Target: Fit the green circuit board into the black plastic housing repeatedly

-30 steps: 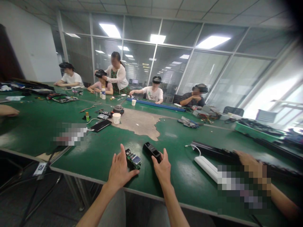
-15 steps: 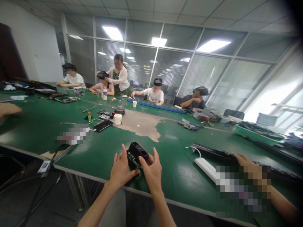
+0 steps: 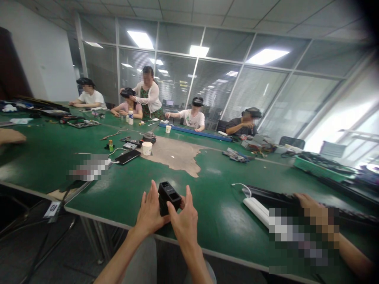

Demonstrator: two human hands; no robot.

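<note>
A small black box-shaped device [image 3: 169, 194] is between my two hands, above the near edge of the green table [image 3: 219, 213]. My left hand [image 3: 150, 213] holds its left side, fingers pointing up and thumb under the near end. My right hand [image 3: 184, 215] grips the right side, with the thumb on the near face and one finger raised. The device's top shows two dark recessed areas. Its underside is hidden.
Ahead stand a paper cup [image 3: 147, 148] and a black phone [image 3: 128, 156]. A white power strip [image 3: 257, 212] lies right, near another person's hand [image 3: 310, 205]. A green basket [image 3: 324, 169] is farther right. Several people sit across the table.
The black device has turned more upright and moved slightly left. The green circuit board seen on its side before is now out of sight. My right hand has shifted left with it.
</note>
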